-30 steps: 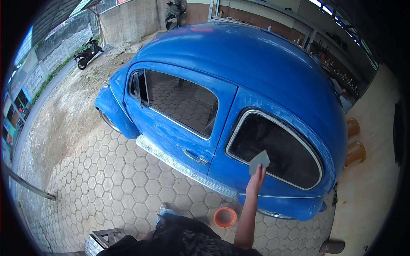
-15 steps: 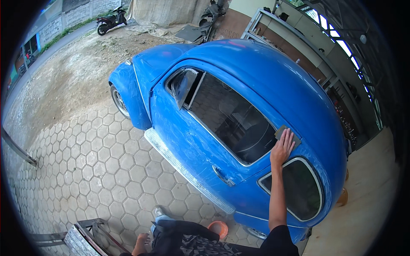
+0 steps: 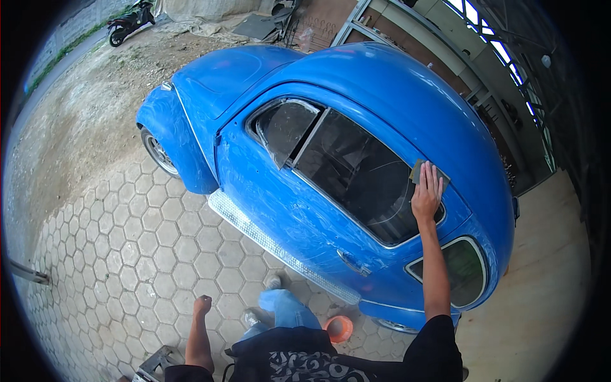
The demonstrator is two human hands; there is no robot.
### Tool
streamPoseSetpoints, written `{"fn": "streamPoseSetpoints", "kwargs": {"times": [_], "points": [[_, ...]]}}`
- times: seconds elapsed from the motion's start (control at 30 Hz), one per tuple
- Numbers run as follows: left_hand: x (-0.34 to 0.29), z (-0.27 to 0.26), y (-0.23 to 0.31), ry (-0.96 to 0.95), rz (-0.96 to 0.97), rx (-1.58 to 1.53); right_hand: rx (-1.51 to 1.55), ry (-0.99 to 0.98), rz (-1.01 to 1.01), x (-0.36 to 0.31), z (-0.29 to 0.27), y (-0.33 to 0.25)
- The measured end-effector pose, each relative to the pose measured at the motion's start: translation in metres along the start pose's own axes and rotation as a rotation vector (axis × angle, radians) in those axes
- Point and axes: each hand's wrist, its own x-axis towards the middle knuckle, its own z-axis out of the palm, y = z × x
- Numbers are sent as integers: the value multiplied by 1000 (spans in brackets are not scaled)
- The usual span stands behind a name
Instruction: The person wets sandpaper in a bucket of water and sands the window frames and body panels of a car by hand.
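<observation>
A small rounded blue car (image 3: 331, 210) stands side-on in front of me. My right hand (image 3: 426, 194) presses a grey-brown sanding sheet (image 3: 420, 172) flat against the blue body at the upper rear corner of the door window, arm stretched up. My left hand (image 3: 202, 304) hangs low by my side in a loose fist with nothing in it, over the paving. My jeans and shoes show below.
An orange bowl (image 3: 338, 328) sits on the hexagonal paving (image 3: 127, 254) by the car's sill. A motorcycle (image 3: 130, 20) is parked far off at the top left. A metal frame (image 3: 153, 366) lies at the bottom left. Shuttered building fronts stand behind the car.
My right hand with the sanding sheet has gone from the rear side window up to the body above the door window. My view has swung so the car sits more upright in frame.
</observation>
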Motion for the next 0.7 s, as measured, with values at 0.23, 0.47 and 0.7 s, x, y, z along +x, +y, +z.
{"fn": "streamPoseSetpoints", "kwargs": {"times": [0.23, 0.47, 0.7], "points": [[43, 3, 66, -218, 58, 84, 49, -87, -47, 28, -1, -20], [73, -9, 78, -631, -187, 328, 115, -213, -89, 66, 2, -51], [180, -109, 116, -609, -101, 537, 184, -179, -138, 157, 27, -148]]}}
